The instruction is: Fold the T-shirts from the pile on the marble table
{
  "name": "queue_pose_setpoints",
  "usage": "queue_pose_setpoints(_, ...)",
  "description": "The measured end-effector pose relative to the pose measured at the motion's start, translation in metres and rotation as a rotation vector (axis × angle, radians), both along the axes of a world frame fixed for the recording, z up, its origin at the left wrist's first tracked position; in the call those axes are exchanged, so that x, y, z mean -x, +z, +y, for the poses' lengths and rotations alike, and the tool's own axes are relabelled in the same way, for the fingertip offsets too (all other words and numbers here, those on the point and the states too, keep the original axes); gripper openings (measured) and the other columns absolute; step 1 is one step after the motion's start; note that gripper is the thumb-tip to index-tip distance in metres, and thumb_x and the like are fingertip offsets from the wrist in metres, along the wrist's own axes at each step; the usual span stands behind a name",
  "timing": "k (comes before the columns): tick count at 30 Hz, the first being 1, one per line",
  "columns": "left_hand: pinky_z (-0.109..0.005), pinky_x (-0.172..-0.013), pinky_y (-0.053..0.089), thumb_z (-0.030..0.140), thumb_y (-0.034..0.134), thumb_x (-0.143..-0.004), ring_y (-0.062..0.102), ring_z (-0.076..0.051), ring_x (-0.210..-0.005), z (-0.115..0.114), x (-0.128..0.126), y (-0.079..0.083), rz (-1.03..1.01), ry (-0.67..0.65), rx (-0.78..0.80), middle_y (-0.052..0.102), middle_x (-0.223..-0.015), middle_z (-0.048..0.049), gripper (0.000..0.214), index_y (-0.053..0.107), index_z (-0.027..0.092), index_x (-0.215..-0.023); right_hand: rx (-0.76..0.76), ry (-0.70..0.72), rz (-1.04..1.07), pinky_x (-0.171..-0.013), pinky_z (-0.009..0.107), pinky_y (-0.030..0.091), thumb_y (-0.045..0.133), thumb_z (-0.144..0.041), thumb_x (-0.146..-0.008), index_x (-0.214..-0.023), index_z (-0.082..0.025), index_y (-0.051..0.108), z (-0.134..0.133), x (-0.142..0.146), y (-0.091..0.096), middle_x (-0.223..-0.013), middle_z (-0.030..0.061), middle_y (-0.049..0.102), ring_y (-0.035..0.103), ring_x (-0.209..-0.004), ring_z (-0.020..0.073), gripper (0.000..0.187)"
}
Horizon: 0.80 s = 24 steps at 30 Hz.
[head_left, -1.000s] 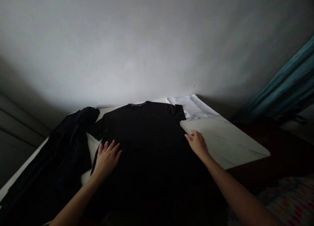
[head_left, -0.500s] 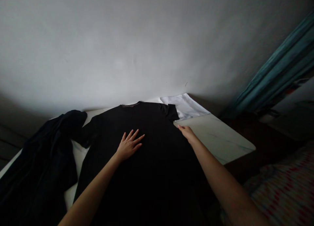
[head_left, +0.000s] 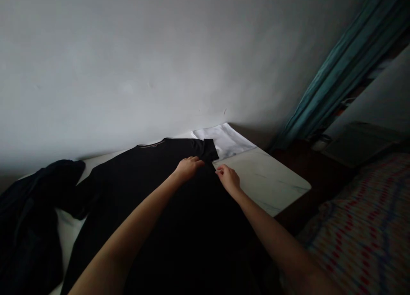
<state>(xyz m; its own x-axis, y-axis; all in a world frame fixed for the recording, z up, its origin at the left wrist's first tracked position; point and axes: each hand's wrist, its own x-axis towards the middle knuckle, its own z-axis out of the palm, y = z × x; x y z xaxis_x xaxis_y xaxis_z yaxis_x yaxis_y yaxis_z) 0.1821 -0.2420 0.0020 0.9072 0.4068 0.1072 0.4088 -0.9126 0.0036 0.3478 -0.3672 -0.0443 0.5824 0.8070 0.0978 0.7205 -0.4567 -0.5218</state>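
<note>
A black T-shirt (head_left: pixel 153 196) lies spread out on the white marbled table (head_left: pixel 265 175), its neckline toward the wall. My left hand (head_left: pixel 189 167) is on the shirt's right part, just below the short sleeve (head_left: pixel 209 148); its fingers are bent together on the dark cloth. At the shirt's right side edge, under the armpit, my right hand (head_left: pixel 229 178) pinches the fabric between thumb and fingers. The lower part of the shirt fades into shadow.
A folded white cloth (head_left: pixel 226 140) lies at the table's back right. Dark crumpled clothing (head_left: pixel 28 226) is heaped on the left. The pale wall (head_left: pixel 144 64) rises behind. To the right are a teal curtain (head_left: pixel 323 85) and a patterned fabric (head_left: pixel 355 231).
My left hand has moved right from the shirt's middle, and its spread fingers have drawn together. My right hand stays at the side edge. The view has turned a little to the right.
</note>
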Motion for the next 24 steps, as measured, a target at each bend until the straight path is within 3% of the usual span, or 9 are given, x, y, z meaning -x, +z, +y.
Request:
queue_pose_setpoints(4,-0.027,-0.077,0.048,0.014,0.045,-0.096,0.064,-0.02,-0.102,0.016,-0.08,0.006,0.146,-0.197,-0.065,0.063,-0.115,-0.0063,0.036,0.063,0.031,-0.122,0.023,0.002,-0.21,-0.076,0.029,0.048,0.052,-0.023,-0.096,-0.113,-0.02,0.058,-0.011,0.012,0.001,-0.105,0.0084,0.071,0.066,-0.1,0.0212,0.019)
queue_pose_setpoints(7,-0.027,-0.077,0.047,0.012,0.05,-0.093,0.062,-0.02,-0.103,0.023,-0.105,0.002,0.219,-0.297,-0.125,0.063,-0.11,-0.0064,0.029,0.067,0.027,-0.11,0.04,0.013,-0.231,-0.076,0.029,0.048,0.05,-0.022,-0.097,-0.114,-0.02,0.056,-0.015,0.015,0.004,-0.107,0.0087,0.07,0.065,-0.103,0.0215,0.018)
queue_pose_setpoints(12,-0.028,-0.075,0.046,0.011,0.056,-0.088,0.061,-0.021,-0.101,0.035,-0.11,-0.002,0.237,-0.335,-0.151,0.063,-0.106,-0.008,0.019,0.068,0.023,-0.096,0.071,-0.011,-0.148,-0.074,0.03,0.048,0.053,-0.026,-0.096,-0.11,-0.02,0.057,-0.031,0.014,0.006,-0.097,0.0072,0.072,0.067,-0.096,0.0217,0.016)
queue_pose_setpoints(17,-0.025,-0.068,0.044,0.015,0.057,-0.086,0.061,-0.02,-0.099,0.045,-0.106,-0.005,0.255,-0.341,-0.017,0.063,-0.106,-0.0049,0.019,0.067,0.026,-0.099,0.107,-0.025,-0.124,-0.069,0.029,0.047,0.055,-0.03,-0.095,-0.102,-0.022,0.061,-0.051,0.015,0.004,-0.093,0.0056,0.072,0.069,-0.09,0.0218,0.012)
queue_pose_setpoints(24,-0.025,-0.069,0.044,0.013,0.049,-0.09,0.06,-0.018,-0.092,0.043,-0.101,-0.007,0.15,-0.249,-0.006,0.063,-0.103,-0.0055,0.018,0.064,0.021,-0.096,0.139,-0.048,-0.199,-0.062,0.028,0.043,0.052,-0.035,-0.097,-0.108,-0.022,0.058,-0.061,0.016,0.003,-0.08,0.005,0.071,0.07,-0.082,0.0231,0.018)
